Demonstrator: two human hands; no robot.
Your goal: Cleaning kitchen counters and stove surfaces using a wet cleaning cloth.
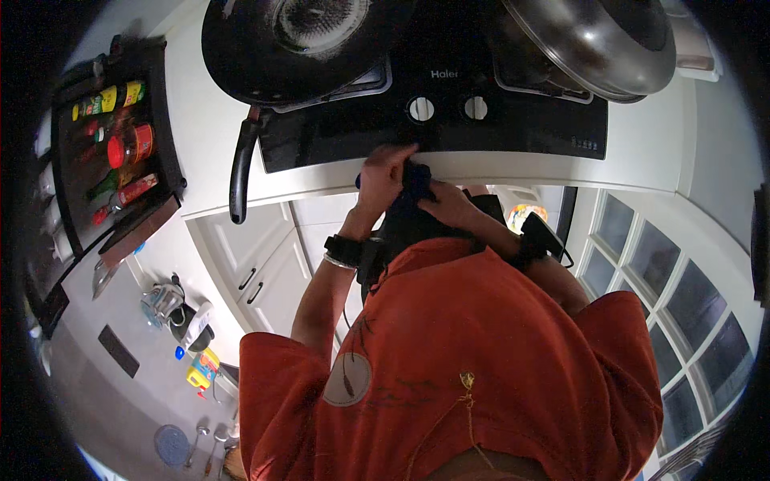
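A bunched dark blue cloth (415, 180) is between my hands, just before the front edge of the white countertop (523, 168). My left hand (383, 174) grips it from the left, one finger reaching over the edge of the black Haier gas hob (361, 141). A bit of the cloth shows past that hand's left side. From the right, my right hand (451, 204) grips the cloth with bent fingers. How far the cloth hangs down is hidden against dark clothing. Two control knobs (421, 109) sit on the hob beyond my hands.
A black wok (240, 66) rests on the left burner, its handle (242, 174) jutting over the counter edge. At the right burner is a large metal lid (595, 42). A rack (171, 120) holds bottles and jars at left. Below are white cabinet doors (246, 252); a glazed door (656, 282) stands right.
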